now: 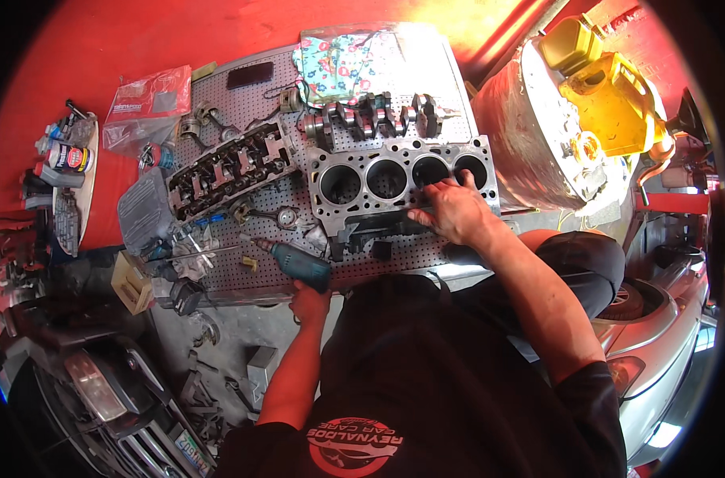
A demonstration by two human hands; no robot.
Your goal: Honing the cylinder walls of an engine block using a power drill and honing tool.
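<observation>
My left hand [306, 303] grips the handle of a teal power drill [290, 259], its nose pointing up and left over the perforated metal bench. My right hand [455, 209] rests on the four-cylinder engine block [354, 209], fingers apart around the two right-hand bores, thumb on the near edge. Behind the block lies a crankshaft [340, 123]. To the left sits a cylinder head [231, 171], with piston and rod assemblies [267, 215] below and above it. A dark block-shaped piece [382, 249] lies just in front of the engine block.
Yellow containers [617, 103] sit on a drum [510, 135] at right. A floral cloth [334, 68] and dark phone-like object [248, 74] lie at the back. A small shelf [83, 215] with cans stands left. Cars [657, 334] flank me; scattered parts [199, 255] cover the bench's left end.
</observation>
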